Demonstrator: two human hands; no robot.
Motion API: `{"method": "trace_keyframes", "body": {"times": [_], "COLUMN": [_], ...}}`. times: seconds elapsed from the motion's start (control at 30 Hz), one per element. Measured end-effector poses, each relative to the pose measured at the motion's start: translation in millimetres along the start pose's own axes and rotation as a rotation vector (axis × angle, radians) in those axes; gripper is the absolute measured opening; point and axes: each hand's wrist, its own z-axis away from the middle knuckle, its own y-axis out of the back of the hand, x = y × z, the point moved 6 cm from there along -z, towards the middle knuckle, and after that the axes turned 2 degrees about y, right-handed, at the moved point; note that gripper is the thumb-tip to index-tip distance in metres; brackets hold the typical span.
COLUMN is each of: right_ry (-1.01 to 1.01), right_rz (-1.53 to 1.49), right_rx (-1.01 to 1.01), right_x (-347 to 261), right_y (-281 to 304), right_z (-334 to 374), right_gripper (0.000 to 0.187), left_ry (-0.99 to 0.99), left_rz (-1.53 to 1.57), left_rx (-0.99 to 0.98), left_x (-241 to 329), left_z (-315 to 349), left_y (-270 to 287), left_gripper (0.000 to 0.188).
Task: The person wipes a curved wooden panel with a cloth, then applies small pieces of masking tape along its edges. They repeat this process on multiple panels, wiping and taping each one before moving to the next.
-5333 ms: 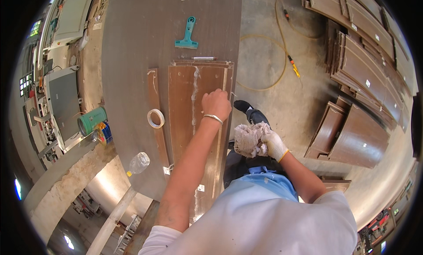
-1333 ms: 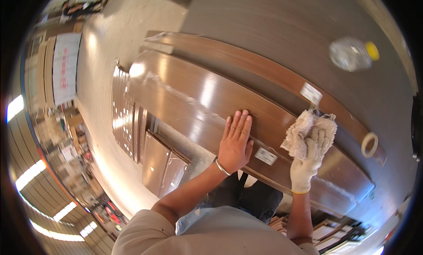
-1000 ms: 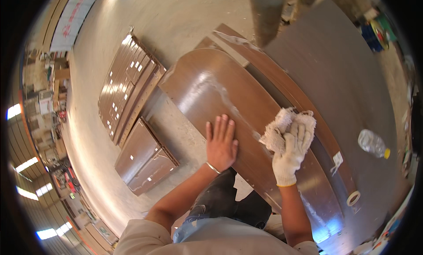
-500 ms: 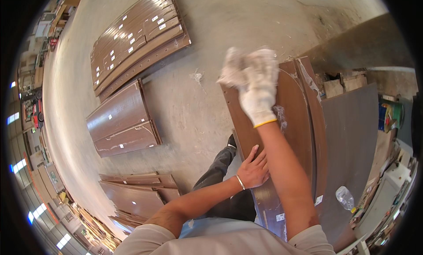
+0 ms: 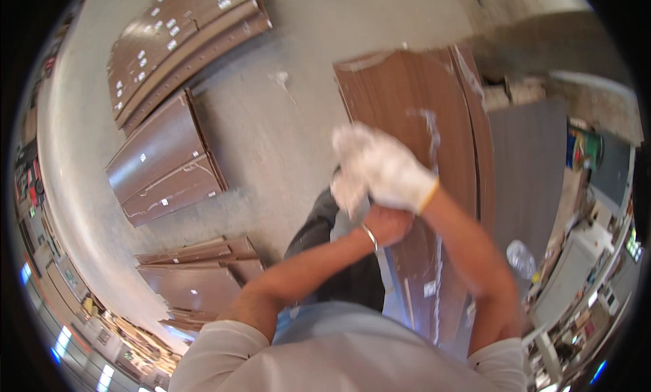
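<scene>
My right hand (image 5: 397, 172), in a white knit glove with a yellow cuff, is closed on a whitish cloth (image 5: 349, 192) that hangs beside its fingers; both are blurred. Just below it, my bare left hand (image 5: 392, 226), with a bracelet at the wrist, is curled closed. The glove partly covers its fingers, and I cannot make out what they hold. Both hands are over the left edge of a long brown wood-grain panel (image 5: 400, 87). Crumpled clear film (image 5: 432, 131) lies along the panel, and a white label (image 5: 429, 288) is on its near part.
Beside the panel lie a narrow brown strip (image 5: 475, 94) and a dark grey board (image 5: 532, 161). A clear plastic bottle (image 5: 521, 258) rests on the right. On the floor at left are several stacks of brown panels (image 5: 152, 158). A scrap of film (image 5: 279, 78) lies on the concrete.
My right hand has come back toward me with the cloth, from the panel's far end to beside my left hand. The left hand, flat on the panel before, is now curled.
</scene>
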Motion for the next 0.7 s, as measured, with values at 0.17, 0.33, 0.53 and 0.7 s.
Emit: {"method": "trace_keyframes", "body": {"times": [0.17,0.33,0.53,0.7], "right_ry": [0.019,0.055,-0.364,-0.944], "right_rz": [0.297,0.368,0.262,0.133], "right_rx": [0.249,0.358,0.431,0.495], "right_x": [31,-8,-121,-219], "right_y": [38,-17,-159,-334], "right_z": [-31,60,267,479], "right_gripper": [0.047,0.06,0.058,0.051], "left_ry": [-0.372,-0.473,-0.228,-0.253], "left_rz": [-0.325,-0.47,-0.376,-0.368], "left_rx": [0.723,0.395,0.181,0.576], "left_x": [-1,-31,-86,-113], "left_z": [83,128,141,136], "left_y": [-38,-163,-223,-166], "left_gripper": [0.068,0.065,0.038,0.025]}}
